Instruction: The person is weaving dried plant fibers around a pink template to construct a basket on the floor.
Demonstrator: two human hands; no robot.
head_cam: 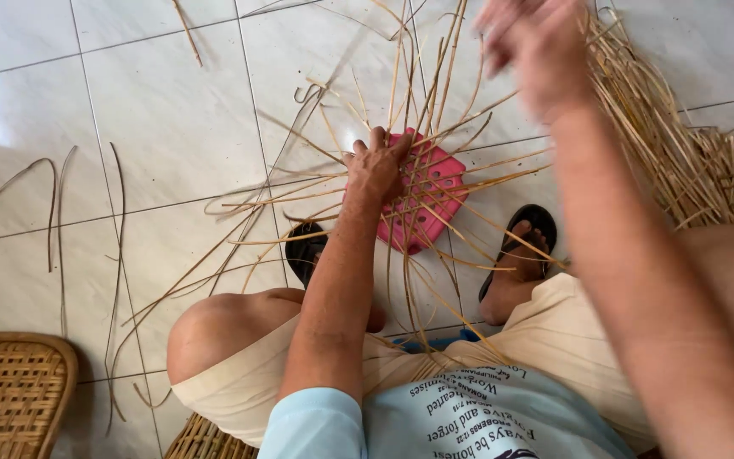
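White floor tiles (172,127) were strewn with cane strips (435,212). Left hand (375,166) pressed flat on a pink perforated board (435,191) between the sandals; right hand (537,51) was raised, too blurred to tell its grip. Woven basket (10,382) sat nearby.

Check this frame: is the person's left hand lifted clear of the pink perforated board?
No, the left hand presses down on the pink perforated board among the cane strips, while the blurred right hand is raised.

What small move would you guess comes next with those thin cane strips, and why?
Probably bringing the raised right hand down to thread a thin tan cane strip through the pink perforated plastic base. The left hand pins that base, and loose strips radiate from it.
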